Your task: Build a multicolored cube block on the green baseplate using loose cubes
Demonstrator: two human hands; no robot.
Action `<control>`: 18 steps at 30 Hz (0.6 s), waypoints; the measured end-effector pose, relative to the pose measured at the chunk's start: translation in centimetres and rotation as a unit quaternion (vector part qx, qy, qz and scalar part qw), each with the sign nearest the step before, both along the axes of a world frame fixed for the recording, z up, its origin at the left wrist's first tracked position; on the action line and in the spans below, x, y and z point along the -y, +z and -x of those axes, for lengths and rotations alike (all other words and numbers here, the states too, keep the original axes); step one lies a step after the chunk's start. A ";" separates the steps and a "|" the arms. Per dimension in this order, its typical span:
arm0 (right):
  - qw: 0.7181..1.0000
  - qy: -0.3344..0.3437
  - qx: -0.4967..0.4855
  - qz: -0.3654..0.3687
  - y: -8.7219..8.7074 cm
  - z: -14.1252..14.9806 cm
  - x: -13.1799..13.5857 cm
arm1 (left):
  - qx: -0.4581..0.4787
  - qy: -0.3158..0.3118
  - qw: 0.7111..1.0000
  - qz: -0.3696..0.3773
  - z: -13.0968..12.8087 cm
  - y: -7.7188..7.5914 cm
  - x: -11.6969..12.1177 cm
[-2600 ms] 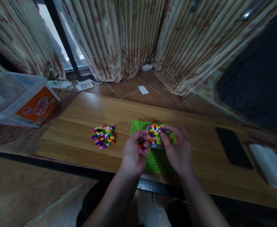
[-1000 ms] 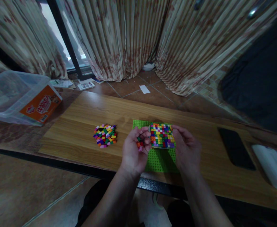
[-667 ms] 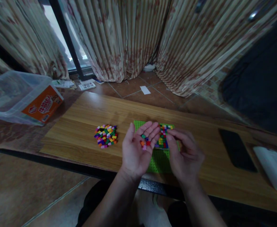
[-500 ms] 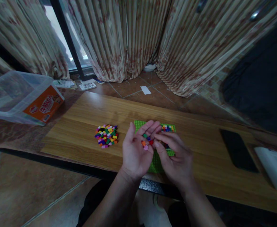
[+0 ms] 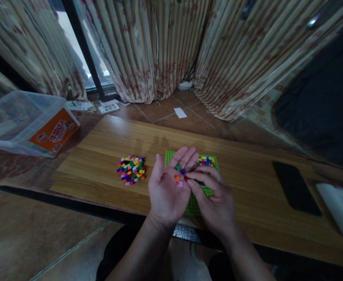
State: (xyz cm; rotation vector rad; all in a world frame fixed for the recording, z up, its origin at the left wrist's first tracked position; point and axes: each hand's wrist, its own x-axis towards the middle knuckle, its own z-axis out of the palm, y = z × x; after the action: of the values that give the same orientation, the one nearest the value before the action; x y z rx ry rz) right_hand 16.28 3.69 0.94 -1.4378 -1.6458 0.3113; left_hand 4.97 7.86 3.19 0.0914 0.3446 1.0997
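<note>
My left hand (image 5: 169,187) lies palm up with its fingers stretched out, above the near part of a green baseplate (image 5: 193,205). Small toy bricks rest on the palm: a green brick (image 5: 178,167), a dark blue brick (image 5: 183,171), an orange brick (image 5: 176,178) and a pink brick (image 5: 180,184). My right hand (image 5: 216,195) is pinched at the palm's edge, its thumb and fingertip on a red brick (image 5: 186,178) that is mostly covered. Rows of coloured bricks (image 5: 206,160) sit on the baseplate's far right part; both hands hide much of the plate.
A pile of loose bricks (image 5: 131,170) lies left of my hands on the wooden table (image 5: 101,152). Farther left stands a clear plastic box (image 5: 22,132) with an orange label. A black phone-like slab (image 5: 295,187) and a white object (image 5: 338,208) lie at the right.
My right hand has shifted slightly left, its fingertips now closing over the red brick, which showed more before. The left hand stays palm up, moved slightly left.
</note>
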 end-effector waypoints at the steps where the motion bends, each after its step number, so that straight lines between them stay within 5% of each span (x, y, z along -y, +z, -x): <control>1: 1.000 0.004 -0.011 0.010 0.0 0.0 0.0 | 0.000 -0.001 1.000 -0.002 0.0 0.0 0.0; 6: 0.999 0.006 -0.039 0.018 0.1 -0.2 0.0 | 0.003 -0.009 1.000 0.000 -0.2 0.0 0.1; 11: 0.995 -0.080 -0.062 -0.020 0.0 -2.0 -0.3 | -0.026 0.028 0.998 0.048 -0.2 -0.4 -0.4; 18: 0.995 -0.103 0.004 -0.019 -0.6 -5.2 -0.5 | -0.046 0.055 0.993 0.096 0.1 -0.7 -0.7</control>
State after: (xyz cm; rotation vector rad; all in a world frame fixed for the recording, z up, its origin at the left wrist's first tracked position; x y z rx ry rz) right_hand 21.44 4.15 0.37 -1.5655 -1.4869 0.1571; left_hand 4.88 8.59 2.48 -0.0489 0.5428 1.1681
